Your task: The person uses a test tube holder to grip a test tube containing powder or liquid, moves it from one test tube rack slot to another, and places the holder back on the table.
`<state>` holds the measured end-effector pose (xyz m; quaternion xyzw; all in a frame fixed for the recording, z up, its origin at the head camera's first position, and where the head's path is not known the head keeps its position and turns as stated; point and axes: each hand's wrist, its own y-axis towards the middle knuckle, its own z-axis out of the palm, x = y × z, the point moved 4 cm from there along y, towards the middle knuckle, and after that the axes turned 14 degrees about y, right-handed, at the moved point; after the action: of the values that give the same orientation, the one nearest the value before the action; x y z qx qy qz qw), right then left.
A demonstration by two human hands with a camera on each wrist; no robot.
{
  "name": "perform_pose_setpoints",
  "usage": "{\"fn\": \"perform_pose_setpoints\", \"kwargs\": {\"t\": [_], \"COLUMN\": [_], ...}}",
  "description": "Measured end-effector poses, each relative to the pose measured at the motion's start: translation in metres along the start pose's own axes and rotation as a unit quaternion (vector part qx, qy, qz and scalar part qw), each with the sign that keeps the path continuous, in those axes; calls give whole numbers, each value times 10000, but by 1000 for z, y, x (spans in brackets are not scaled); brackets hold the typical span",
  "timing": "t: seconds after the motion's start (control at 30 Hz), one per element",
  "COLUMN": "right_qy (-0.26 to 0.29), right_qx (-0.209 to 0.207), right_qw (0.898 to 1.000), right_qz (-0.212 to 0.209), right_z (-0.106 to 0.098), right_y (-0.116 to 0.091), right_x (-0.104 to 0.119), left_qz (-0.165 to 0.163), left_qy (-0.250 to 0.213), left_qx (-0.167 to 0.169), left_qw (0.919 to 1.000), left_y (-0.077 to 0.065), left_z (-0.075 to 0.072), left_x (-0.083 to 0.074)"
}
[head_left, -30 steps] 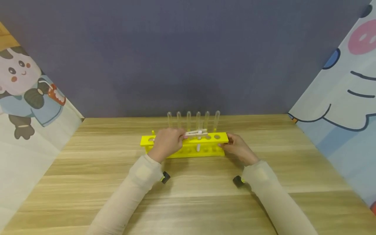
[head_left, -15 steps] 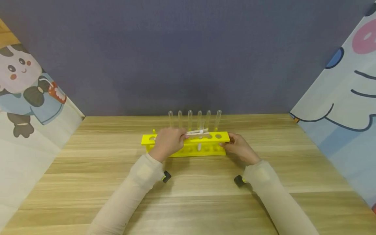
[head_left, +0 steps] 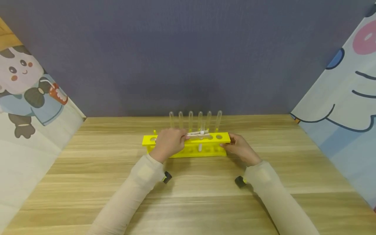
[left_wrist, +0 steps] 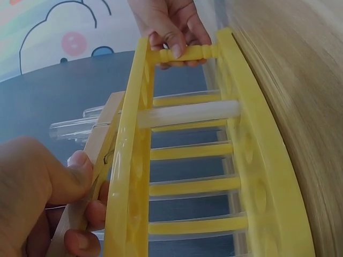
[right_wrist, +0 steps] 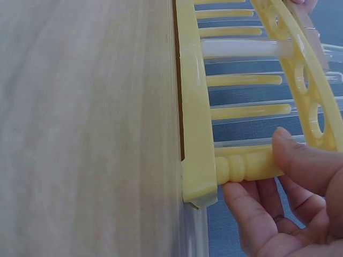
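A yellow test tube rack [head_left: 211, 141] stands on the table. My left hand [head_left: 168, 143] holds a wooden test tube clamp [left_wrist: 105, 120] by its handles, above the rack's top bar. The clamp's far end is at a clear test tube [left_wrist: 69, 128] standing in one of the rack's holes. White material [left_wrist: 187, 114] fills the tube's lower part, between the rack's two bars. With thumb and fingers, my right hand [head_left: 242, 150] grips the end post [right_wrist: 257, 165] at the rack's right side. Part of the clamp is hidden under my left fingers.
Several clear test tubes [head_left: 218, 120] stand upside down on yellow pegs along the rack's back. A dark blue panel [head_left: 188, 65] rises behind the wooden table [head_left: 191, 195]. Cartoon-printed sheets [head_left: 346, 114] flank both sides.
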<state>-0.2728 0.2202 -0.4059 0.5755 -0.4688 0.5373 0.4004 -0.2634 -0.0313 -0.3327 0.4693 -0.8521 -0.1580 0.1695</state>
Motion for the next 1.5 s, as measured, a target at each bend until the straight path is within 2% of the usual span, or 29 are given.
{"fn": "perform_pose_setpoints", "kwargs": {"t": [0.67,0.93,1.5], "right_qy": [14,57,42], "right_qx": [-50,-30,3], "right_qw": [10000,9999,10000], "right_qz": [50,87,0], "right_z": [1,2,1], "right_y": [-2,-2,-1], "right_x": [1,1,0], "left_qz": [-64,-127,-21], "left_qy": [62,-15,-32], "left_qx": [275,623,542], "left_qw": [9996,9980,9985], "left_y": [-2,-1,1], "left_z": [0,1,-4], "left_x": [3,5,7]}}
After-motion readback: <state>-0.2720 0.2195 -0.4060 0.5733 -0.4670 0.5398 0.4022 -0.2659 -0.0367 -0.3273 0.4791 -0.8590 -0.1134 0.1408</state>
